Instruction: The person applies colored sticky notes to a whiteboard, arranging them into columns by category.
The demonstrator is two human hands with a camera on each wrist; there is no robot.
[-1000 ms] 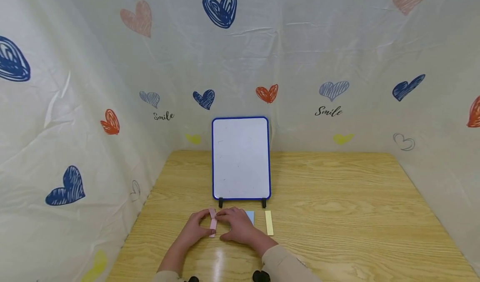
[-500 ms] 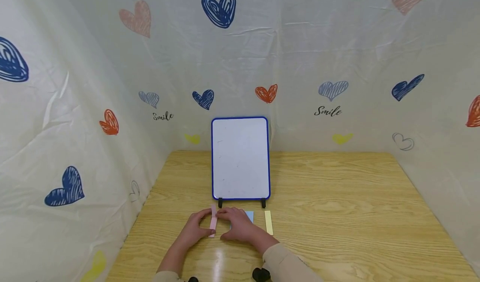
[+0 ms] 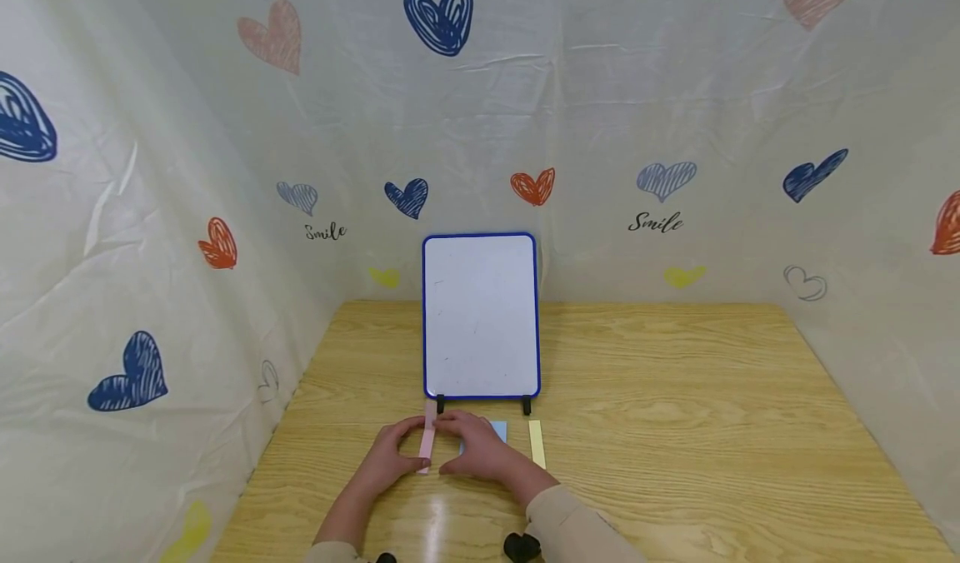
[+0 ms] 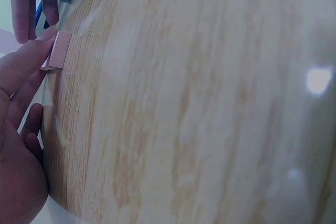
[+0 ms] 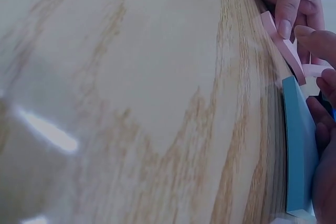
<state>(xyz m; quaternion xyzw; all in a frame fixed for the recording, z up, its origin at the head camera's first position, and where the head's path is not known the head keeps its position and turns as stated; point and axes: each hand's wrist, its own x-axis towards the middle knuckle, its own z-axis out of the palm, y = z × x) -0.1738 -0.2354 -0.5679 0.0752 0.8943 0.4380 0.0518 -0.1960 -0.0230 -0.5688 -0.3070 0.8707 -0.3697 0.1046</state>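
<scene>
Grips a pink pad (image 3: 426, 448) on the bench (image 3: 675, 380) with the left hand (image 3: 390, 456), placing the thumb at its near end and bent fingers toward its far part. Holds the right hand (image 3: 480, 450) opposite, with fingertips at a raised pink flap (image 5: 314, 70) and with the thumb apart from them in the head view; impossible to tell, so partly hidden, whether pinching that flap or merely touching it. Has a blue pad (image 3: 499, 430) partly covered by the right hand, and a yellow strip (image 3: 537, 444) farther right, apart from the pink pad. Has a blue-framed whiteboard (image 3: 481, 317) upright beyond both hands, on black feet (image 3: 440, 404). Wears beige sleeves (image 3: 577, 525). Faces a pale sheet (image 3: 592, 105) printed with hearts.
</scene>
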